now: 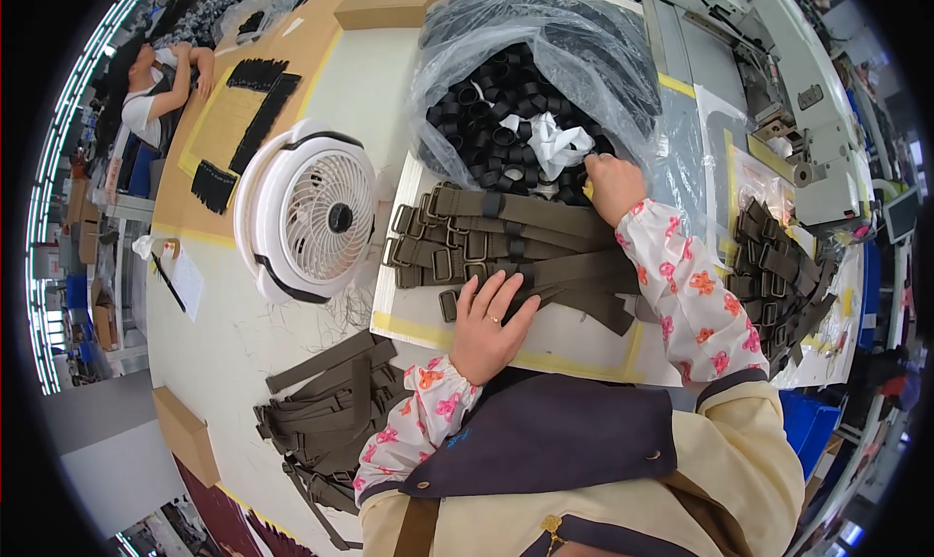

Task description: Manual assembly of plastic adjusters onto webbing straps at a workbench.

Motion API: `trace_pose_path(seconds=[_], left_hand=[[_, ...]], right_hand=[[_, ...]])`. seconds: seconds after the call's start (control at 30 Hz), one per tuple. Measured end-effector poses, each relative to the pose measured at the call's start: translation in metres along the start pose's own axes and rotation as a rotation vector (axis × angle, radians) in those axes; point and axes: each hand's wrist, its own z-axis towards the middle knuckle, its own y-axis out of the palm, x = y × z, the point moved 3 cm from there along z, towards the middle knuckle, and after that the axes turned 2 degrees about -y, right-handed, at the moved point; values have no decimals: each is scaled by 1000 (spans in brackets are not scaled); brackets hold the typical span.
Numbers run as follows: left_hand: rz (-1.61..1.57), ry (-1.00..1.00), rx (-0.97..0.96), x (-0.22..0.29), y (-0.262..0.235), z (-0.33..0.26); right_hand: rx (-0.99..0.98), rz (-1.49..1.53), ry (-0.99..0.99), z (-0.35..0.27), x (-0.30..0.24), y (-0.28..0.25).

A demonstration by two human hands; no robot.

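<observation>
Left hand (491, 329), fingers spread, over olive webbing straps (574, 271); keep these aligned. Right hand (615, 189) curled beside black loops (457, 119); grip unconfirmed.

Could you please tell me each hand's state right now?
Left hand: open, over the brown straps.
Right hand: curled, a small yellow thing at its edge; grip unclear.

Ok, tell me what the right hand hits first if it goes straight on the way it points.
Probably the white crumpled piece, just up and left of the right hand, among the black rings. Depth is unclear; the hand might pass above it.
</observation>
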Motion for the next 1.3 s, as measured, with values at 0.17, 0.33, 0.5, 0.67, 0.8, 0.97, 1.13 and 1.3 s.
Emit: trace_pose_path(seconds=[0.17,0.33,0.5,0.67,0.8,0.97,1.13,1.3], left_hand=[[-139,-191,125,2,-33,-17],[-666,-485,328,-2,-62,-15],[-818,-561,263,-8,-70,-42],[-734,-596,361,-14,-91,-75],[-559,-507,313,-15,-94,-101],[-497,-735,240,-64,-103,-150],[159,-753,-114,-162,-89,-211],[189,-686,-430,-184,-75,-209]], right_hand=[[-177,1166,105,-21,-32,-39],[-570,1570,46,-70,-115,-71],[-625,1569,-4,-90,-162,-70],[-717,1684,-25,-102,-198,-66],[-758,1705,-4,-119,-220,-48],[-726,1583,72,-122,-235,-21],[-879,1501,37,-135,-244,-18],[-853,1458,-19,-139,-250,-23]])
